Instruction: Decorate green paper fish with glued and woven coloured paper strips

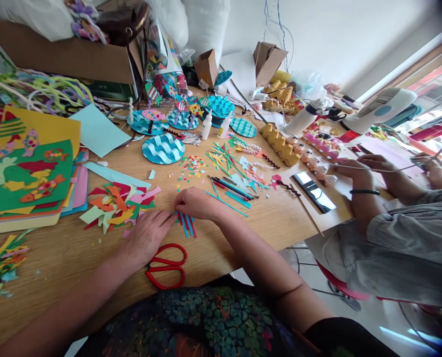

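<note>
One left hand [146, 237] is touching the right hand [196, 202] over red-and-blue paper strips [186, 226], grip hidden from me. A white plastic bottle's [225, 125] label is looking illegible.

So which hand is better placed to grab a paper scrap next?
Left, I'd say: the left hand lies right beside the paper scraps, while the right hand is farther off, past it. Both hands are at the thin strips, though.
</note>
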Motion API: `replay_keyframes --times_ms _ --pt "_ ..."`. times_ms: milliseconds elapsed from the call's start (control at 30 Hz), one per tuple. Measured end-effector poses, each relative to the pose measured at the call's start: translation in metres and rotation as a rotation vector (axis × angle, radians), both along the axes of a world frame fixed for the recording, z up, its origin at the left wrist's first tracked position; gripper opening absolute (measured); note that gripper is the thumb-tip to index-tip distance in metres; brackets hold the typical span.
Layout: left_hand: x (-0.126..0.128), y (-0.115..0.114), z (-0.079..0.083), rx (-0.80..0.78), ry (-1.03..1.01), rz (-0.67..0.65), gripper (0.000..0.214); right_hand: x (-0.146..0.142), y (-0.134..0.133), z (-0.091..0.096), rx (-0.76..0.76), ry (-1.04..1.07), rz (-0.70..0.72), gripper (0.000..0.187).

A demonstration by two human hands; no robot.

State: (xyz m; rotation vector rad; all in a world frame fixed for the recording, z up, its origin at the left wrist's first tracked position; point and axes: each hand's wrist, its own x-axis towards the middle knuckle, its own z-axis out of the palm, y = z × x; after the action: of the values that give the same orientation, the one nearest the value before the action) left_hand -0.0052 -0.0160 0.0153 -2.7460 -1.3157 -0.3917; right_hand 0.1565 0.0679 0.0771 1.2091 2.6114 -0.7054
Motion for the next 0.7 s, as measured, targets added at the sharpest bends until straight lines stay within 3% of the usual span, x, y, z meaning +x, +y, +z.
replay_keyframes --times_ms 700 --pt "0.0006 -0.0011 0.0024 0.006 0.008 0.005 0.036 -0.0067 -0.004 0.004 0.017 -0.088 0.0 0.031"
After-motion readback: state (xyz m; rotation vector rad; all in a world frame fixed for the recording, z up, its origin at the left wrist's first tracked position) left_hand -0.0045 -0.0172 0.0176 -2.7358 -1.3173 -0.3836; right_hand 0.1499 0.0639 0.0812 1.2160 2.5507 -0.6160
